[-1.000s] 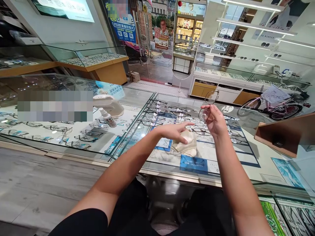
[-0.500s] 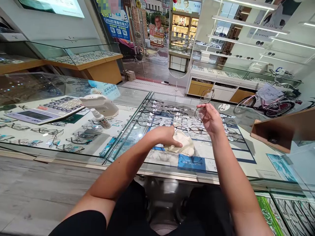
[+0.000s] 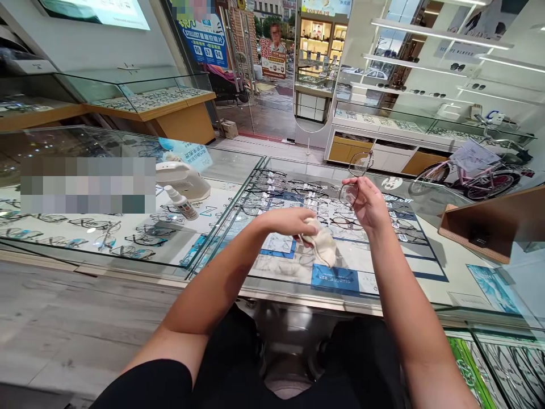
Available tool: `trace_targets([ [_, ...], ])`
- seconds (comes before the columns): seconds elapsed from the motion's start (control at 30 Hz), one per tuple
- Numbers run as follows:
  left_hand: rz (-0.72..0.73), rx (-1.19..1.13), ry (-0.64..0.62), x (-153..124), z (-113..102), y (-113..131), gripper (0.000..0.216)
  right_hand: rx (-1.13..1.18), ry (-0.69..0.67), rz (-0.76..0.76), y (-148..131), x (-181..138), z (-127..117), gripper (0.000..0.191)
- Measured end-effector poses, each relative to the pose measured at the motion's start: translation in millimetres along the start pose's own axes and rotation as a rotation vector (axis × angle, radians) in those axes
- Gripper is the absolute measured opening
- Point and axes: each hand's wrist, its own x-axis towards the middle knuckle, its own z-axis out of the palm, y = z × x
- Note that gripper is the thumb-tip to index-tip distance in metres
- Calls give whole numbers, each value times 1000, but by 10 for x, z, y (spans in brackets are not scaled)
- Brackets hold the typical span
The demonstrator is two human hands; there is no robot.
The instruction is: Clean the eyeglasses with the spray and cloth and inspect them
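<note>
My left hand is closed on a cream cleaning cloth and lifts it just off the glass counter. The cloth hangs down from my fingers. My right hand holds a pair of thin-framed glasses by the frame, raised above the counter to the right of the cloth. One lens sticks up above my fingers, the other sits by my thumb.
Rows of glasses lie inside the glass display case. A small spray bottle and a white device stand on the left case. A wooden box sits at the right. A pink bicycle is parked behind.
My left hand went from lying open over the cloth to gripping it and raising it off the glass. My right hand kept the glasses in about the same place.
</note>
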Motion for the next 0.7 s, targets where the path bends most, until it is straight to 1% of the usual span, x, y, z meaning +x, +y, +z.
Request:
trace_targets([
  [0.13,177,-156,110,34,-83,-2,39,-29,-9,11,-4,-5,3,38],
  [0.2,265,-206,191,54,-111,-17,42,-31,-20,39,-11,-13,4,38],
  [0.27,350,-248,318,73,-130,-29,47,-30,-44,85,-21,-30,11,38],
  [0.37,460,-335,550,100,-143,-31,52,-47,-96,157,-30,-75,50,35],
  [0.47,518,-436,728,137,-144,-23,55,-80,-145,205,-14,-140,139,34],
  [0.5,526,-465,762,154,-143,-23,56,-91,-163,220,0,-163,176,34],
  [0.57,540,-508,781,189,-139,-27,59,-111,-197,249,39,-200,247,34],
  [0.7,565,-540,732,227,-118,-37,56,-133,-213,272,127,-228,327,33],
])
